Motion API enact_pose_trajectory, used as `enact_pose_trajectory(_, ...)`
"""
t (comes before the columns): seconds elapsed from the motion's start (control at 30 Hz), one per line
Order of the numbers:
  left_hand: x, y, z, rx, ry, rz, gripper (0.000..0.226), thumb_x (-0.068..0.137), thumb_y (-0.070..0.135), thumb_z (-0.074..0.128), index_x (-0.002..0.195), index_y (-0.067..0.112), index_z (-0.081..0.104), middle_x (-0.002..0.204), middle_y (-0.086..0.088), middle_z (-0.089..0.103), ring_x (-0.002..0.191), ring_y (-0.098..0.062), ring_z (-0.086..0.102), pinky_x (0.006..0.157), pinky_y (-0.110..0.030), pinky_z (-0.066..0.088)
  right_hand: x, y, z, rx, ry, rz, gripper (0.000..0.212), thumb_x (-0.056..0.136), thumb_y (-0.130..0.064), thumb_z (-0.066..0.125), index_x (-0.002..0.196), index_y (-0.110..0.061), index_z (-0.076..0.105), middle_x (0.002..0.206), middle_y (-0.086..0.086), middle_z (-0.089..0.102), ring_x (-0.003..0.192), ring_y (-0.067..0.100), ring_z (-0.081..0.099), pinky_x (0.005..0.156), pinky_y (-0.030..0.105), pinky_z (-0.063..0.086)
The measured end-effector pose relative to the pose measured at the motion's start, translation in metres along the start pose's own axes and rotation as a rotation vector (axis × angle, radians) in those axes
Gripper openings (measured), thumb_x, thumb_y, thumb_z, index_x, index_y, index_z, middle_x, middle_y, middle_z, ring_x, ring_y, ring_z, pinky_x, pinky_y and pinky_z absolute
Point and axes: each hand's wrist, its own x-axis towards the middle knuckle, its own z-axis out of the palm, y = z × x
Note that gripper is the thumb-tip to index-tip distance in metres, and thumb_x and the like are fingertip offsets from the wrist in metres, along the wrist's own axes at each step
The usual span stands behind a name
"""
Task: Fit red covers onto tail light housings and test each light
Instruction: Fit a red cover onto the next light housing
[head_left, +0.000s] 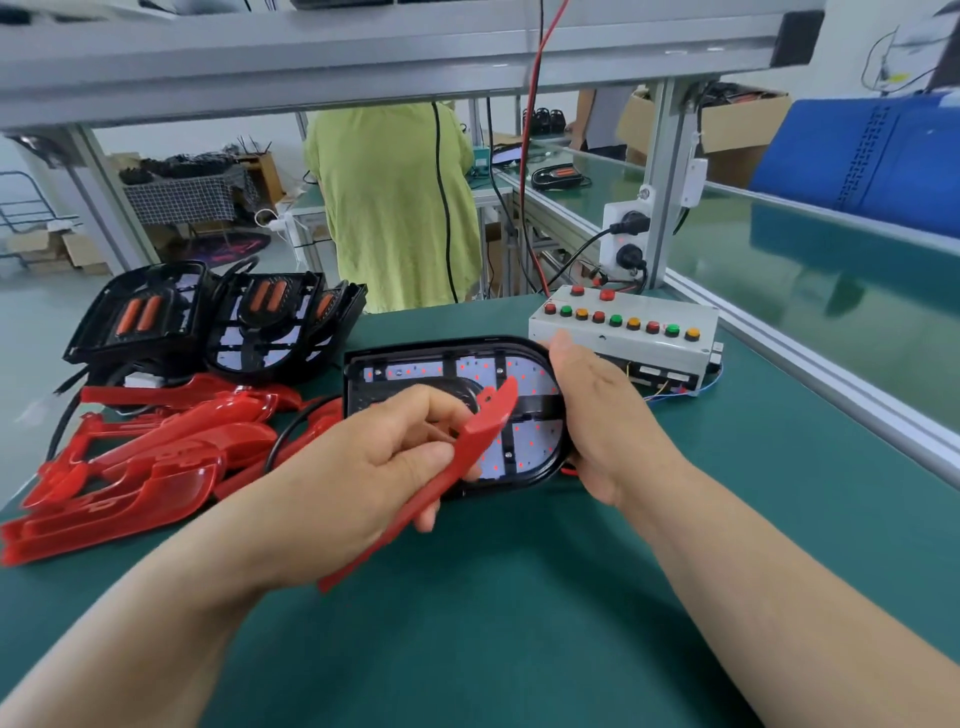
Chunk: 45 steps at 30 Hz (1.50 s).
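The green tabletop (519, 613) is spread across the whole near view. Behind its far edge a person in a light green shirt (395, 208) is seen from the back. A pile of red covers (156, 467) is heaped on the tabletop's left side, and just behind it black housings (140, 317) are stacked leaning against one another, with orange tubes shown inside them.

One tail light housing (415, 369) is placed at the middle of the tabletop, open side up, its rounded end turned to the right. Small red dots are seen on its white board. Whether it lies flat or is lifted cannot be told.

A grey test box (623, 340) with a row of red, green and amber buttons is set just beyond the housing, to the right.

The rounded end of the housing is clasped by the right grip (597, 415), fingers curled over the far rim. A single red cover (470, 441) is pinched edge-on by the left grip (384, 457). It is tilted, with its upper end over the housing's middle and its lower end above the bare tabletop.
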Motion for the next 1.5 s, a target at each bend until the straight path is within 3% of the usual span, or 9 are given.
enact_pose_trajectory(0.2,0.006,0.001,0.004,0.014,-0.031,-0.113,0.038,0.063,0.03,0.088,0.089,0.036,0.061,0.087,0.0,0.07,0.061,-0.027,0.067,0.057,-0.035,0.054,-0.002,0.001,0.0,0.045,-0.029,-0.033,0.047,0.107,-0.042,0.034,0.105,-0.008,0.067,0.097,0.007,0.077,0.083,0.015,0.073,0.063,0.023,0.055)
enact_pose_trajectory(0.4,0.007,-0.005,0.009,0.421,0.18,0.029,0.022,0.088,0.037,0.069,0.106,0.041,0.058,0.077,0.016,0.066,0.066,-0.005,0.06,0.06,-0.019,0.045,-0.004,-0.003,0.001,0.113,-0.095,0.033,0.042,0.101,-0.038,0.051,0.115,0.0,0.063,0.11,0.02,0.072,0.089,0.026,0.068,0.085,0.039,0.056)
enact_pose_trajectory(0.6,0.01,-0.005,0.016,0.637,0.254,0.083,0.072,0.072,0.069,0.044,0.137,0.037,0.053,0.114,0.014,0.06,0.1,-0.008,0.057,0.095,-0.031,0.046,-0.002,-0.003,-0.002,0.278,-0.216,0.12,0.032,0.099,-0.035,0.053,0.107,-0.008,0.069,0.096,0.01,0.076,0.082,0.02,0.07,0.077,0.034,0.059)
enact_pose_trajectory(0.7,0.01,-0.006,0.01,0.466,0.24,0.098,0.037,0.077,0.059,0.058,0.109,0.043,0.067,0.092,0.013,0.061,0.077,-0.006,0.057,0.078,-0.024,0.048,-0.004,-0.004,-0.004,0.347,-0.285,0.105,0.035,0.083,-0.041,0.069,0.098,-0.009,0.071,0.093,0.009,0.075,0.084,0.021,0.071,0.077,0.033,0.06)
enact_pose_trajectory(0.83,0.014,-0.013,0.002,0.322,0.182,0.083,0.013,0.088,0.033,0.068,0.078,0.027,0.064,0.063,0.012,0.052,0.056,-0.002,0.044,0.054,-0.012,0.034,-0.008,-0.004,0.001,0.341,-0.347,0.092,0.071,0.08,-0.039,0.071,0.133,0.004,0.053,0.134,0.029,0.058,0.113,0.037,0.059,0.106,0.056,0.044)
enact_pose_trajectory(1.1,0.019,-0.013,0.01,0.509,0.274,0.164,0.018,0.092,0.057,0.049,0.091,0.043,0.061,0.078,0.011,0.052,0.075,-0.007,0.051,0.071,-0.033,0.045,-0.006,0.0,0.004,0.373,-0.305,0.071,0.061,0.067,-0.026,0.078,0.121,-0.002,0.062,0.106,0.015,0.069,0.086,0.024,0.064,0.076,0.035,0.055)
enact_pose_trajectory(1.2,0.018,-0.014,0.012,0.541,0.41,0.16,0.054,0.07,0.065,0.066,0.111,0.032,0.057,0.095,0.015,0.051,0.089,-0.002,0.052,0.076,-0.022,0.047,-0.005,0.002,0.005,0.361,-0.216,0.09,0.059,0.059,-0.033,0.081,0.11,-0.007,0.066,0.091,0.01,0.072,0.075,0.02,0.066,0.07,0.035,0.056)
enact_pose_trajectory(1.4,0.017,-0.022,0.009,0.577,0.357,0.347,0.046,0.075,0.011,0.083,0.118,0.014,0.067,0.113,0.007,0.063,0.108,-0.011,0.06,0.096,-0.029,0.047,-0.002,0.003,0.001,0.374,-0.141,0.09,0.069,0.062,-0.041,0.079,0.118,-0.005,0.065,0.098,0.011,0.074,0.078,0.021,0.071,0.07,0.034,0.061)
enact_pose_trajectory(1.5,0.017,-0.027,0.01,0.493,0.408,0.386,0.038,0.078,0.004,0.078,0.115,0.008,0.072,0.111,0.0,0.067,0.112,-0.016,0.062,0.101,-0.028,0.045,0.0,0.005,0.002,0.338,-0.108,0.104,0.079,0.069,-0.06,0.066,0.124,-0.004,0.063,0.114,0.015,0.073,0.097,0.028,0.07,0.09,0.047,0.056)
